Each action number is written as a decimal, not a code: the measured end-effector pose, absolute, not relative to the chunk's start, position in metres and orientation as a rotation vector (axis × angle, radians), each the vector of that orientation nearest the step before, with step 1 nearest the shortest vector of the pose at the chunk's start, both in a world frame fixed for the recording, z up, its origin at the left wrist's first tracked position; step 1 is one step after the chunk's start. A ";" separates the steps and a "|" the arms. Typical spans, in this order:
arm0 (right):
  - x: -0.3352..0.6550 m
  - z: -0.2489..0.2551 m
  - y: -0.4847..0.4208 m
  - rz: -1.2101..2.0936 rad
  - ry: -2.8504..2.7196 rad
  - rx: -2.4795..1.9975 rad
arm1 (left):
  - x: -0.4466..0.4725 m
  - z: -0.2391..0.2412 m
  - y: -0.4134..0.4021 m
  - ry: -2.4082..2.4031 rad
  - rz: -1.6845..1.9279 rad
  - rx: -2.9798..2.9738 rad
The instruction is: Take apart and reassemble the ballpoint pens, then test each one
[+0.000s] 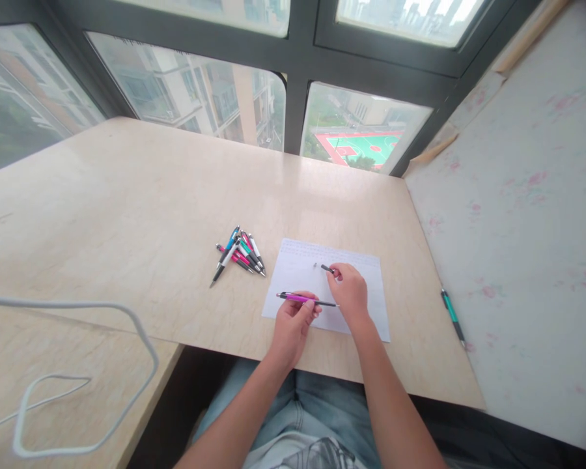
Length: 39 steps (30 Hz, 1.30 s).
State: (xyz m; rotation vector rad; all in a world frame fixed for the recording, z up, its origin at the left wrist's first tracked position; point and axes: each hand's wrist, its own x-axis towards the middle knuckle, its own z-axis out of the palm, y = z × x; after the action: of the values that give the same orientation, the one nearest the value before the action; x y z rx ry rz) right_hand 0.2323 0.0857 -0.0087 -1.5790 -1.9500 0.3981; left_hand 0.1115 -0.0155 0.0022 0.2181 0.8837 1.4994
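My left hand [293, 326] is closed around a purple pen [297, 298], which lies level with its thin dark refill sticking out to the right. Between the fingertips of my right hand [349, 290] is a black pen grip [327, 268], pointing left and separate from the purple pen. The refill's end comes close to my right hand's lower edge. Under both hands is a white sheet of paper [283, 277] with lines of writing along its top. A tiny dark piece [315, 264] shows just left of the black grip; it is too small to name.
Several pens [239, 253] in blue, white, pink and green lie heaped left of the paper. A green pen [452, 317] rests by the papered wall [532, 247]. A white cable [127, 312] loops over the left side. Windows [366, 127] border the far edge of the stone-look top [176, 182].
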 end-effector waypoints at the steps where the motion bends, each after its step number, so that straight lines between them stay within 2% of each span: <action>1: 0.228 -0.010 0.088 0.370 -1.944 -1.597 | 0.112 0.002 -0.016 0.882 1.500 0.219; 4: 0.223 -0.011 0.089 0.382 -1.967 -1.591 | 0.112 0.001 -0.016 0.883 1.503 0.222; 10: 0.246 -0.003 0.062 0.644 -1.910 -1.482 | 0.112 0.000 -0.017 0.876 1.497 0.233; 16: 0.266 0.015 0.033 1.166 -1.611 -1.481 | 0.111 0.001 -0.016 0.885 1.482 0.246; 20: 0.260 0.019 0.021 1.331 -1.654 -1.377 | 0.111 0.002 -0.016 0.887 1.462 0.255; 31: 0.258 0.020 0.008 1.283 -1.571 -1.388 | 0.110 0.002 -0.016 0.873 1.448 0.281; 39: 0.268 0.028 0.010 0.951 -1.869 -1.190 | 0.109 -0.002 -0.015 0.863 1.471 0.278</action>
State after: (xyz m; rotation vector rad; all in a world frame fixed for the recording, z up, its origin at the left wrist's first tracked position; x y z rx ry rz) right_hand 0.2684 0.0096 0.0278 -1.1899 -1.8689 0.9507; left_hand 0.1091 -0.0154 -0.0017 0.2782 0.8633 1.4713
